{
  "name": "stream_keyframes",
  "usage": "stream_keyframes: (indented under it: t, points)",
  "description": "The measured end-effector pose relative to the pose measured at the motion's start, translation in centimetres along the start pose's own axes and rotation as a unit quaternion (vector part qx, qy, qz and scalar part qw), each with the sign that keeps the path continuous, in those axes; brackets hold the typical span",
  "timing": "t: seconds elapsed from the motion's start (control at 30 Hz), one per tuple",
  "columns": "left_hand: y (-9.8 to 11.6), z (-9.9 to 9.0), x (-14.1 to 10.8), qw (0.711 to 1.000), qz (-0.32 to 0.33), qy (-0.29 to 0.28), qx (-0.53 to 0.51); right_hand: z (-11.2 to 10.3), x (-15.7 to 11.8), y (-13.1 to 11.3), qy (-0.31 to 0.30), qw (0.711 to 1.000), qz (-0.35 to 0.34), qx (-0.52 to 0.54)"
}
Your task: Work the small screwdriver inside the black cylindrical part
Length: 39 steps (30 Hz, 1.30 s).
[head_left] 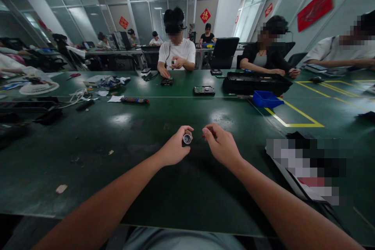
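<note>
My left hand (175,149) is closed around a small round part (186,139), with a silvery rim and a dark inside facing me. Just to its right, my right hand (222,145) pinches a thin dark tool with a bit of red (202,136). The tool points left toward the round part; whether they touch I cannot make out. Its grip is mostly hidden by my fingers. Both hands are above the green table (164,179).
Across the table a person in white (177,52) handles small parts. Circuit-board devices (204,90), a blue bin (267,99) and a long black housing (258,83) stand beyond my hands. A dark rod-like object (134,100) lies left, a partly blurred stack (288,175) right.
</note>
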<state>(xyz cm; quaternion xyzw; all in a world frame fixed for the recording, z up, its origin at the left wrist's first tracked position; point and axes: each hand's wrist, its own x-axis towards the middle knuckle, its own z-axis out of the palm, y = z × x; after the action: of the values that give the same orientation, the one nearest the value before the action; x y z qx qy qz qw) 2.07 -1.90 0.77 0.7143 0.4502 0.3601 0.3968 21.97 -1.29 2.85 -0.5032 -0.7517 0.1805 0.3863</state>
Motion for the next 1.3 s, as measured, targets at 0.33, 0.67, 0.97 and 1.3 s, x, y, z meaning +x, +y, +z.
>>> stream_keyframes:
  t: [0.33, 0.67, 0.97, 1.3]
  points:
    - [-2.0, -1.0, 0.7, 0.986, 0.042, -0.003, 0.162, 0.0, -0.1, -0.3, -0.058, 0.998, -0.007, 0.02]
    - [-2.7, -1.4, 0.7, 0.982, 0.069, 0.04, 0.173, 0.1, -0.2, 0.3, 0.064, 0.984, 0.012, 0.168]
    - [-2.7, -1.4, 0.7, 0.986, 0.064, 0.043, 0.148, 0.1, -0.1, 0.4, 0.04, 0.983, 0.024, 0.18]
    - [-2.3, -1.4, 0.7, 0.988, 0.066, 0.054, 0.132, 0.5, 0.3, 0.9, 0.051, 0.969, 0.062, 0.235]
